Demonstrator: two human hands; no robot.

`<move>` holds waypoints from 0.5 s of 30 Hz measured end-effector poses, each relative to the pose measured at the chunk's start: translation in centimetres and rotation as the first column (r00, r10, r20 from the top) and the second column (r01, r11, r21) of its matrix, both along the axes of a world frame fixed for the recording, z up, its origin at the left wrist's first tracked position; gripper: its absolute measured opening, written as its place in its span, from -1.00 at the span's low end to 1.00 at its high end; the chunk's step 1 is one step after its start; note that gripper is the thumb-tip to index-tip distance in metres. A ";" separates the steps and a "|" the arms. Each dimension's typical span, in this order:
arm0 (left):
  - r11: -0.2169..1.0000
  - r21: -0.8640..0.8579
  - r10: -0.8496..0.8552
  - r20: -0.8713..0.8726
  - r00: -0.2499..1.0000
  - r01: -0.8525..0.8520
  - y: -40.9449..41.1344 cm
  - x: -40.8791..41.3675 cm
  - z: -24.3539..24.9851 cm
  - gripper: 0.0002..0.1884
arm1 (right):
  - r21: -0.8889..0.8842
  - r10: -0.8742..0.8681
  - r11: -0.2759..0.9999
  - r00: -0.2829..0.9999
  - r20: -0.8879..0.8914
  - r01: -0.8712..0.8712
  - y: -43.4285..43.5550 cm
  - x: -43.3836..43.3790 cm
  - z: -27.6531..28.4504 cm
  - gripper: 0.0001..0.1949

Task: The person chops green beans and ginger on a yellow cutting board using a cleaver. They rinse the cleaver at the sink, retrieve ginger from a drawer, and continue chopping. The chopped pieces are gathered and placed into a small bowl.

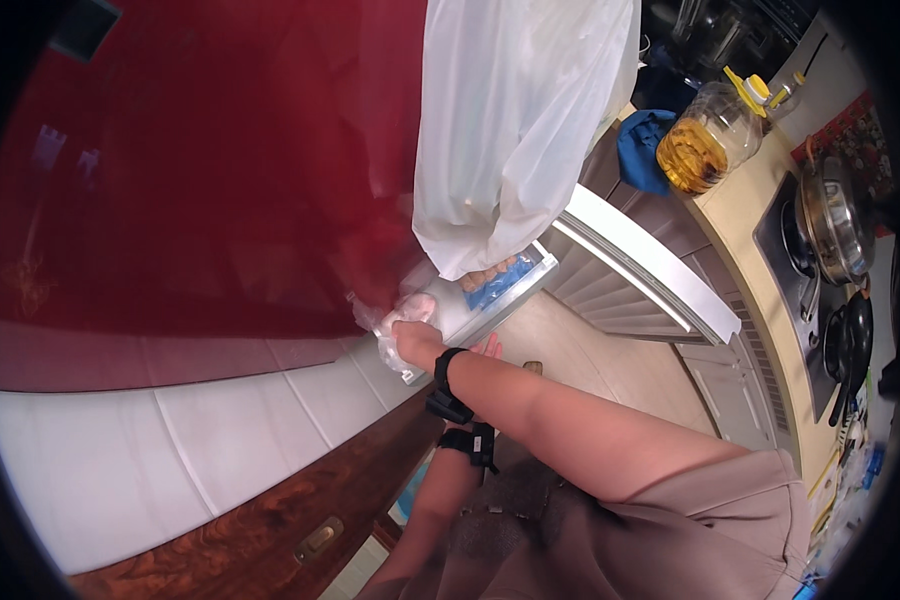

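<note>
My right hand (418, 341) reaches into a pulled-out freezer drawer (480, 319). Its fingers grip a clear plastic bag (392, 352) at the drawer's left end, with something pink, perhaps meat, (420, 304) showing through. My left hand (489, 346) is mostly hidden behind the right forearm; its visible fingers stick out, slightly apart, by the drawer's front wall, with nothing seen in them. Farther along the drawer lie a blue plastic package (501, 283) and several brownish round items (480, 279). Over the drawer's far part hangs a large white plastic bag (517, 150), hiding what is behind.
A glossy red panel (195, 172) rises on the left. The white-edged freezer door (645, 259) swings out to the right. Beyond it, a counter (735, 225) holds an oil jug (709, 142), a steel pot (832, 217) and a black pan (859, 345). A wooden door (270, 510) stands at lower left.
</note>
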State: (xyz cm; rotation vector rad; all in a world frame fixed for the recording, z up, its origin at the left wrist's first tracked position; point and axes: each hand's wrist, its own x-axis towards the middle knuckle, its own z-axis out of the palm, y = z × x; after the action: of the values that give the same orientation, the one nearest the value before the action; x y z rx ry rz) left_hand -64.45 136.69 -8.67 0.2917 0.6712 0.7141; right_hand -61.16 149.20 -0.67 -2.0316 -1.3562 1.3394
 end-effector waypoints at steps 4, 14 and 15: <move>0.999 0.016 -0.028 -0.007 1.000 0.029 0.4 0.6 -0.7 -0.59 | 0.105 -0.270 0.958 0.962 0.026 0.266 1.1 1.8 -0.3 -0.75; 0.970 -0.228 0.109 0.077 0.991 -0.089 0.8 3.6 0.5 -0.61 | 0.588 -0.104 0.787 0.980 -0.168 0.185 -4.7 10.5 7.0 -0.81; 0.971 -0.209 0.137 0.077 0.988 -0.118 0.8 3.7 0.6 -0.62 | 0.620 -0.133 0.755 0.975 -0.177 0.216 -5.0 10.9 7.9 -0.81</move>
State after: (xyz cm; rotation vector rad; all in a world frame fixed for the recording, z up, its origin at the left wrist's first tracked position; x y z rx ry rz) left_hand -60.75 137.51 -8.03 0.0265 0.6744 0.7698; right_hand -50.22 144.16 7.24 -1.5288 -1.2919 0.7506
